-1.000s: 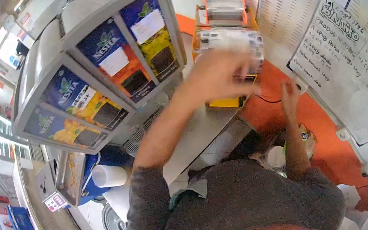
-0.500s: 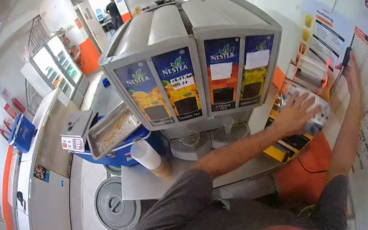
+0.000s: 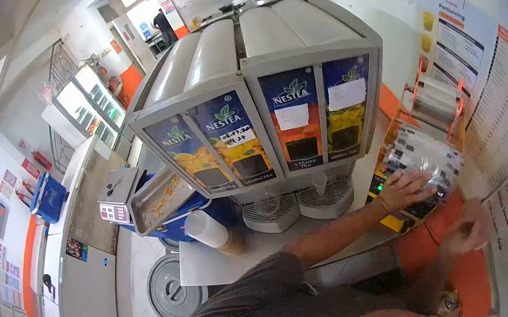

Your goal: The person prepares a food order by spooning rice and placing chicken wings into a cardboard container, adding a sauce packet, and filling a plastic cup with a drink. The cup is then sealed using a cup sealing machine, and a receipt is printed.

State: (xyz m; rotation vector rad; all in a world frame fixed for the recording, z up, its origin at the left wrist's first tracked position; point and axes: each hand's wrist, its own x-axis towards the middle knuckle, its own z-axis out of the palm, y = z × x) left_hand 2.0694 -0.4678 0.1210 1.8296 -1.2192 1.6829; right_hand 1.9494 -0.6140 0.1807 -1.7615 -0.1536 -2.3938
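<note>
A yellow-and-black machine (image 3: 391, 221) stands at the right end of the counter and carries a roll of patterned plastic film (image 3: 425, 160). My left hand (image 3: 407, 190) lies on the near side of this roll, fingers stretched over its surface. Behind it sits a second roll of clear film (image 3: 436, 102) between orange-edged discs. My right hand (image 3: 470, 226) is low at the machine's right side, apart from the roll and close to the wall. Motion smears its fingers, and whether it holds anything cannot be made out.
A drink dispenser (image 3: 255, 84) fills the counter's middle. Left of it are stacked cups (image 3: 205, 228), a metal tray (image 3: 160, 201) with yellow crumbs, a scale (image 3: 116, 198) and a blue cooler (image 3: 174, 220). A lidded bin (image 3: 175, 289) stands on the floor. Posters (image 3: 464, 46) cover the right wall.
My right hand has dropped from beside the wall posters to below the film roll; the dark object by it is out of sight. My left hand has shifted lower on the roll. The view has tilted.
</note>
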